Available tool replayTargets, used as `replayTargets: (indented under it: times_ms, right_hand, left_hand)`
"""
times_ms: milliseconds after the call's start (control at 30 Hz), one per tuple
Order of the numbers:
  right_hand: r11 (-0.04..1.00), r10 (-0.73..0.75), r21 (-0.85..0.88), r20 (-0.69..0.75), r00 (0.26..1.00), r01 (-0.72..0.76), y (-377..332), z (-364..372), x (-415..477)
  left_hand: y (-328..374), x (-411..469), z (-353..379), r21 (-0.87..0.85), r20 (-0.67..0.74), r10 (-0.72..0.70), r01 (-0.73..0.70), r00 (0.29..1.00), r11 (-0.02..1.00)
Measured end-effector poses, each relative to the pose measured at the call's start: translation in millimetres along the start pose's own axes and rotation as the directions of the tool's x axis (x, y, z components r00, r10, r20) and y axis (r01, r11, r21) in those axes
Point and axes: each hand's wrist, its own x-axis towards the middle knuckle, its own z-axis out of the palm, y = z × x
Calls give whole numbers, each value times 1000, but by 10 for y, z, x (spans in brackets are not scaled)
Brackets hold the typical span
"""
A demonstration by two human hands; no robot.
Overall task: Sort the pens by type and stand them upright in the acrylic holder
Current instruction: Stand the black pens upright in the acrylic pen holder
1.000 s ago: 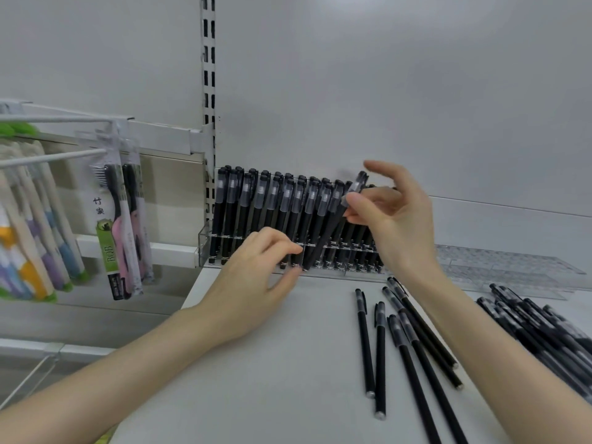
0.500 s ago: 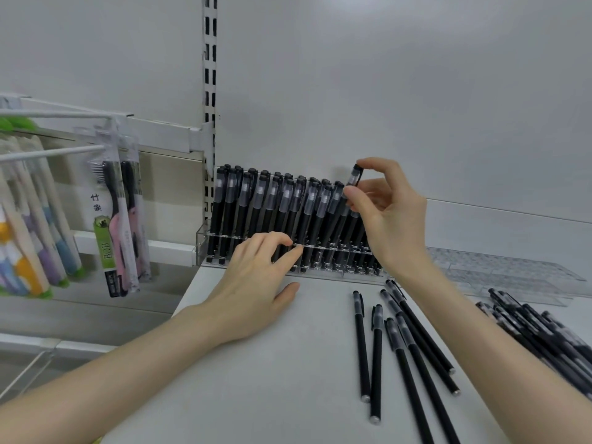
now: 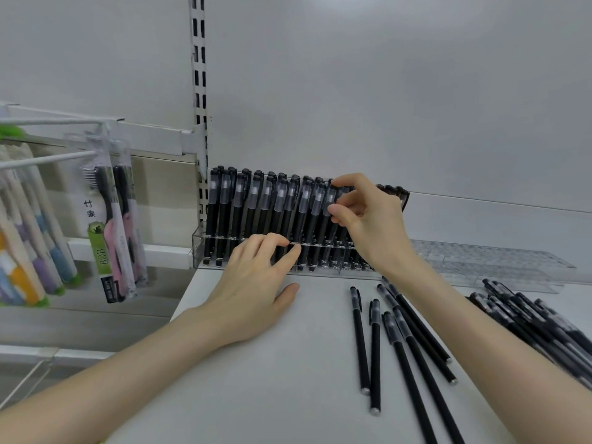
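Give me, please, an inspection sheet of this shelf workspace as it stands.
Surface: white shelf, bearing pens.
Job's things: acrylic holder at the back with standing pens in rows; loose pens lying flat; pile of pens at right.
Clutter: clear tray behind the pile.
Grippers: left hand touches the holder's front; right hand pinches a pen in the row.
Cables: nothing seen.
Surroundings: toothbrush packs hanging at left; slotted upright on the wall.
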Motion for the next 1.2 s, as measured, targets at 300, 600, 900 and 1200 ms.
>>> replayTargets:
  times_ms: [300, 600, 900, 1200]
  right_hand:
    - [998, 10, -60, -35, 999, -12, -72, -72, -81]
    - [987, 82, -150, 124, 989, -63, 87, -499, -455]
    - [966, 154, -255, 406, 901, -50, 373, -935, -790]
    - [978, 173, -187, 477, 862, -93, 440, -902, -877]
  left_hand:
    - [27, -49, -73, -85, 58, -4, 9, 998, 996]
    - [414, -112, -261, -247, 224, -113, 168, 968, 954]
    - [1303, -146, -317, -244, 246, -253, 312, 936, 918]
    - [1704, -30, -267, -185, 323, -461, 533, 827, 826]
